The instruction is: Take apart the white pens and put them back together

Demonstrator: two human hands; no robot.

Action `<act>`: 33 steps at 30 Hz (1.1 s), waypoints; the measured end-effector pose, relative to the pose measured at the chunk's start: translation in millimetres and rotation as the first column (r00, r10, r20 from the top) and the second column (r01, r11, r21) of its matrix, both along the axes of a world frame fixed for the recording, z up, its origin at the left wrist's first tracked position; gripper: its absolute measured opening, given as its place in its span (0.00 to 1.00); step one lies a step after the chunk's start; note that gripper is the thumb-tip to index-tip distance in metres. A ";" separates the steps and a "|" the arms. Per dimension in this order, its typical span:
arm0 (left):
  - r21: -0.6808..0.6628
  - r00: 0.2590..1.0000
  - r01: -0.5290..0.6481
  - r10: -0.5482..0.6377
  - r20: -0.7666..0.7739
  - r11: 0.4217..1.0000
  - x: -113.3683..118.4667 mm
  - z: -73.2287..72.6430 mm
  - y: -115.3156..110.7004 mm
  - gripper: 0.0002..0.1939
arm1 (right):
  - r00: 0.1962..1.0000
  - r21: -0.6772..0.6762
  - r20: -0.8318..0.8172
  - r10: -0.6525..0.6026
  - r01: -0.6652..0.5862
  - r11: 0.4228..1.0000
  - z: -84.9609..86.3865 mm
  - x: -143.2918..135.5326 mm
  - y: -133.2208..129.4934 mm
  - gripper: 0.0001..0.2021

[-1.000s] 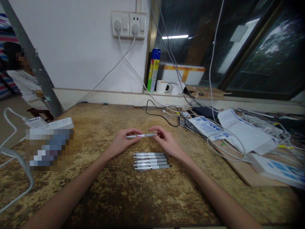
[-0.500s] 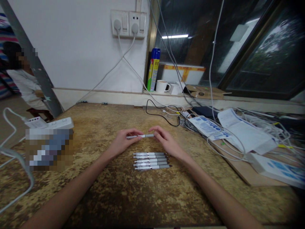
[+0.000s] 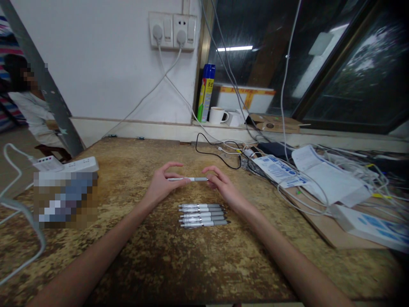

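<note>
A white pen with a grey grip lies level between my two hands. My left hand holds its white end with thumb and fingers, the index finger lifted away from it. At the grey tip end, my right hand pinches the pen, with its index finger raised and curved. Nearer to me, several similar pens lie side by side on the worn wooden table, their grey grips pointing right.
A white power strip and a blurred-out item are at the left. Cables, papers and a white-blue box crowd the right. A spray can and a mug stand on the sill. A person sits far left.
My left index finger has lifted off the pen. Both hands and the pen have shifted slightly away from me. The row of pens has stayed put.
</note>
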State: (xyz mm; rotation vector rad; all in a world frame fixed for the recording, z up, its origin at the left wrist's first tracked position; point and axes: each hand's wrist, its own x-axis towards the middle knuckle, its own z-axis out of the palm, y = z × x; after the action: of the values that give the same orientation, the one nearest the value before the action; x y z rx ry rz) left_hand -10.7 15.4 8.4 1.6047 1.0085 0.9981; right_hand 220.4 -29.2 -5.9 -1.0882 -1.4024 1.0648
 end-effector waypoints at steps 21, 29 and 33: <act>-0.010 0.918 0.382 -0.380 -0.113 0.924 14.6 1.0 -17.4 0.20 | 0.999 0.144 -0.005 0.043 -0.042 0.989 4.4 -28.6 -11.3 0.12; 0.000 0.926 0.353 -0.349 -0.142 0.936 10.8 3.4 -16.3 0.21 | 0.927 0.062 -0.324 -0.191 0.222 0.973 10.9 -9.5 -2.4 0.15; 0.017 0.930 0.335 -0.327 -0.167 0.942 6.8 0.4 -9.6 0.21 | 0.692 -0.144 -0.681 -0.238 0.193 0.971 18.1 17.3 3.7 0.12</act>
State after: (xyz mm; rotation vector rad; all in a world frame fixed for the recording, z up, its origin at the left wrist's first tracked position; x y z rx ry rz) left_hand -3.9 5.7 8.9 1.8438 0.7882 0.6724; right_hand 237.7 -25.5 12.2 -0.7364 -0.6135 1.1772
